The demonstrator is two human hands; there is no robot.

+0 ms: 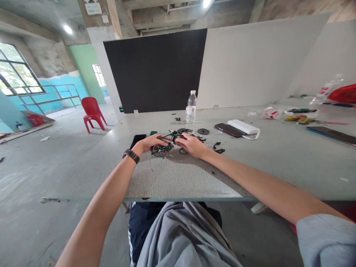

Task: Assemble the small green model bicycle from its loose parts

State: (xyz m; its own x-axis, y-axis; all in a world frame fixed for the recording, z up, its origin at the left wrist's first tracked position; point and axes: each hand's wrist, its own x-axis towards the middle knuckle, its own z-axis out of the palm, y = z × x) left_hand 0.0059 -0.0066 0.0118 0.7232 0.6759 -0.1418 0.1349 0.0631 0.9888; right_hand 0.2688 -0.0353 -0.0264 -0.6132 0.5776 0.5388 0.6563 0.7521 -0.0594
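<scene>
A small green model bicycle (166, 145) is held just above the grey table, between both hands. My left hand (151, 142) grips its frame from the left, near the wheel with the pale rim (159, 150). My right hand (191, 144) is closed on the other end, fingers pinched at the front part; what exactly lies under the fingertips is hidden. A loose black wheel (203, 131) lies beyond my right hand, with another wheel (182, 131) just behind the bicycle. A thin ring (183, 151) rests below the right fingers. Small black parts (219, 150) lie right of that hand.
A clear water bottle (191, 107) stands behind the parts. To the right are a dark phone (229, 130), a white power bank (243, 127), plastic packaging (269, 112) and another dark phone (333, 135). A black panel (155, 70) rises at the table's back.
</scene>
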